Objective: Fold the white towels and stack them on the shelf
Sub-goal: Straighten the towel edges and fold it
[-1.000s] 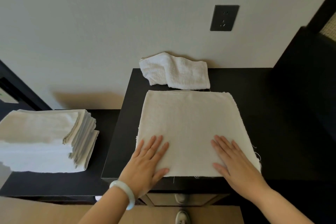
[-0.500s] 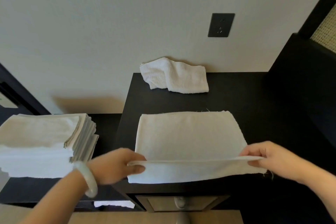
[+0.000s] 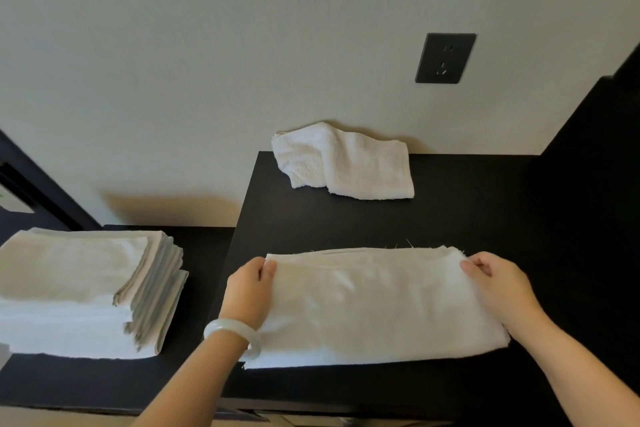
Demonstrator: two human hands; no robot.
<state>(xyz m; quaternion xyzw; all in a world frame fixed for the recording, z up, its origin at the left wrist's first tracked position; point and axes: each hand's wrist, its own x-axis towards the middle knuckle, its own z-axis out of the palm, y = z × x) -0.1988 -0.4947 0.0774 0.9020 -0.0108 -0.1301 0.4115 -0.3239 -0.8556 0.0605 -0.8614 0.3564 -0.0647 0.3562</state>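
On the black tabletop (image 3: 485, 218) by the wall (image 3: 242, 45), left hand (image 3: 247, 288) and right hand (image 3: 498, 284) pinch the towel (image 3: 374, 305).

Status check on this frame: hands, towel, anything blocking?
Left hand, right hand each pinch a far corner. Flat white cloth towel folded over on black tabletop. Crumpled white terry towel behind, apart. Nothing blocking.
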